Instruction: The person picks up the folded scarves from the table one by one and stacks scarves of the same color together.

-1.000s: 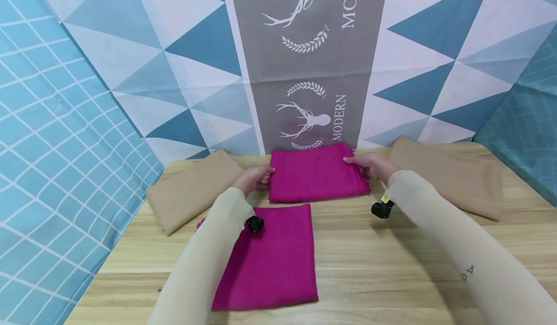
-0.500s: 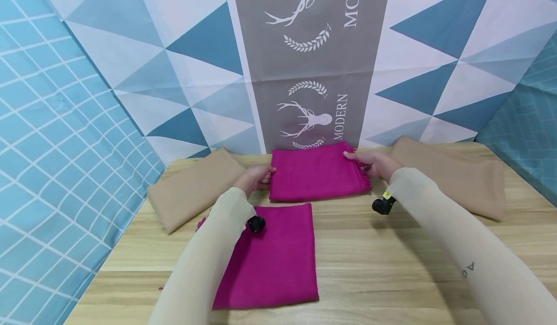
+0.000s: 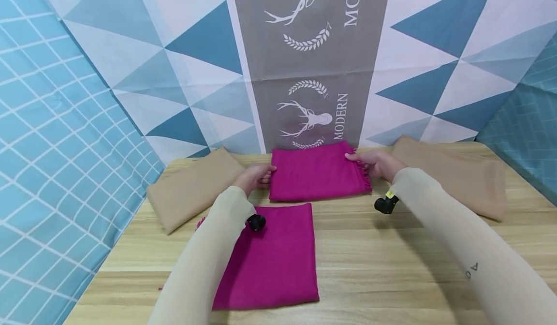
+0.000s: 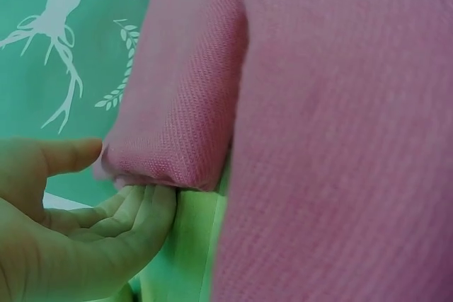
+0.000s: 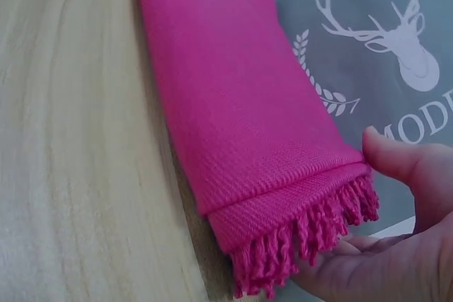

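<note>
On the left, a brown cloth point(image 3: 196, 184) lies folded and slanted on the bench point(image 3: 370, 267), unchanged. Beside it, the left hand point(image 3: 252, 177) has not moved over the last half second: its thumb meets the left edge of the far scarf point(image 3: 315, 175) and its curled fingers sit below, a light pinch with little gap. The near scarf point(image 3: 278, 262) lies flat in front, partly hidden by the left sleeve, and has not shifted. The far scarf, folded against the backdrop, also keeps its place. At its fringed right end, the right hand point(image 3: 376, 163) has edged slightly outward (a small shift, easy to miss), thumb at the corner and fingers partly hidden under the fringe, pinching loosely. Farther right, another cloth point(image 3: 457, 180) lies as it was. The work on the far scarf therefore seems nearly at a standstill, perhaps a small adjustment of its end.
</note>
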`<action>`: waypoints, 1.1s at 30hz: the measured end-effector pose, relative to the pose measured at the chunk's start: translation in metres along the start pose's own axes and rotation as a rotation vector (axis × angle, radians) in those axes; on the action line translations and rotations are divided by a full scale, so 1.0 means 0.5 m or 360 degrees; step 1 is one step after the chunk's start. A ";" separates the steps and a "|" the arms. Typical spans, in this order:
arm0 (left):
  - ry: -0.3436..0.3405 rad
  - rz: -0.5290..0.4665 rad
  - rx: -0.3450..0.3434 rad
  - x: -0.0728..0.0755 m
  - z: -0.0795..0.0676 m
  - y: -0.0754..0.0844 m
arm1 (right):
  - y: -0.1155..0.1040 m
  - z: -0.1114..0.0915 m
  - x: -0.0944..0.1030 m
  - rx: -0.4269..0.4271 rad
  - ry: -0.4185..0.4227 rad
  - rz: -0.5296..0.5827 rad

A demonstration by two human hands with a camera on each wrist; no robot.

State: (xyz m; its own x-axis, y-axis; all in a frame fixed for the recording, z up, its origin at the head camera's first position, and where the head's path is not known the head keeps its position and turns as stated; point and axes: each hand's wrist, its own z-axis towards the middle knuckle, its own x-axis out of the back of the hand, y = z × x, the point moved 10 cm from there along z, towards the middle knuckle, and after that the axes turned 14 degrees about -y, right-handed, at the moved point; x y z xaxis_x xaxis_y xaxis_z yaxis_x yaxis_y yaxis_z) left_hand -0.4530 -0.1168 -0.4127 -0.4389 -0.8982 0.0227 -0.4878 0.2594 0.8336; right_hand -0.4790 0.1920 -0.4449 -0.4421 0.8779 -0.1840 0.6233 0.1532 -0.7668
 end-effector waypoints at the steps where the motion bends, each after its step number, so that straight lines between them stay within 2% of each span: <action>1: -0.0040 -0.0026 -0.0004 -0.012 -0.015 0.007 | 0.000 -0.002 0.000 0.0005 -0.0009 0.0018; 6: -0.0263 -0.0226 -0.0032 -0.025 -0.010 0.001 | -0.005 -0.044 -0.036 -0.0010 -0.0064 0.0036; 8: -0.0311 -0.0287 -0.0036 -0.021 0.004 -0.004 | -0.006 -0.058 -0.048 -0.0018 -0.0072 0.0040; 12: -0.0392 -0.0307 -0.0060 -0.025 0.003 0.003 | -0.004 -0.059 -0.044 -0.0027 -0.0050 0.0082; 17: -0.0401 -0.0307 -0.0085 -0.025 0.005 0.005 | -0.002 -0.042 -0.031 -0.0043 -0.0046 0.0028; 21: -0.0342 -0.0333 -0.0083 -0.028 0.005 0.004 | 0.001 -0.034 -0.028 -0.0061 -0.0084 -0.0023; 29: -0.0212 -0.0339 0.0032 -0.021 0.007 -0.011 | -0.006 -0.055 -0.055 -0.0044 -0.0138 -0.0071; 33: -0.0180 -0.0282 0.0091 -0.020 0.006 -0.014 | -0.004 -0.058 -0.061 -0.0070 -0.0141 -0.0012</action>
State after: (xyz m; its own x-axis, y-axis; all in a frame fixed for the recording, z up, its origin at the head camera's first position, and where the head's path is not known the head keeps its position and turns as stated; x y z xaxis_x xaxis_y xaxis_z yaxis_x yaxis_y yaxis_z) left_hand -0.4473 -0.1084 -0.4206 -0.4228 -0.8869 -0.1861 -0.6055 0.1238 0.7861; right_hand -0.4481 0.1782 -0.4196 -0.5011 0.8333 -0.2335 0.6467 0.1813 -0.7408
